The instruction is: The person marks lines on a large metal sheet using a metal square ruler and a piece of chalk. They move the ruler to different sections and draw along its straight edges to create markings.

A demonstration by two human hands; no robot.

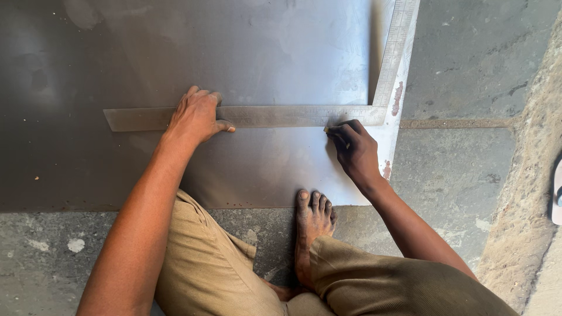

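A large grey metal sheet (175, 52) lies flat on the concrete floor. On it rests a steel L-shaped square (293, 116), one arm running left to right, the other going up along the sheet's right edge. My left hand (196, 116) presses down on the horizontal arm near its left end. My right hand (354, 146) pinches a small marking tool (336, 130) with its tip against the lower edge of the square, close to the corner. My bare foot (313, 225) rests on the sheet's near edge.
Grey concrete floor (468, 58) surrounds the sheet on the right and front. A rough raised strip (535, 146) runs down the right side, with part of a pale sandal (557, 193) at the frame's edge. Rust spots mark the sheet's right edge.
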